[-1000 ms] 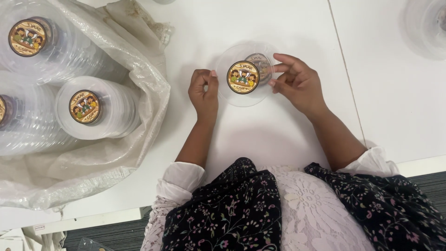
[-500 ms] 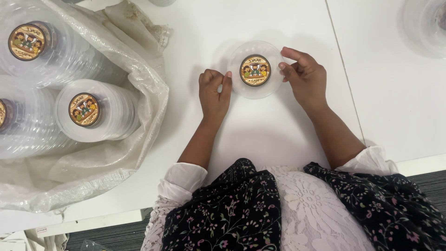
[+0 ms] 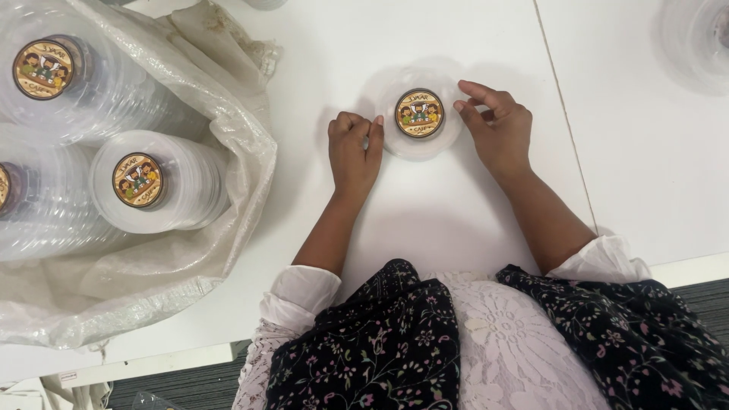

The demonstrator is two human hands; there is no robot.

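Steadying clear round lid [image 3: 420,114] from both sides | left hand [image 3: 354,152] curled, thumb at rim | right hand [image 3: 497,129] half open, fingertips probably touching rim, flat on white table [image 3: 456,220]

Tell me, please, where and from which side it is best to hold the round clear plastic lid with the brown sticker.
Probably by its bare rim, left and right: the round clear plastic lid lies flat, with the left hand and right hand already flanking it.

White gathered sleeve cuffs [image 3: 302,290], black floral-print garment [image 3: 380,349]; white lace front panel [image 3: 501,334], bare forearms
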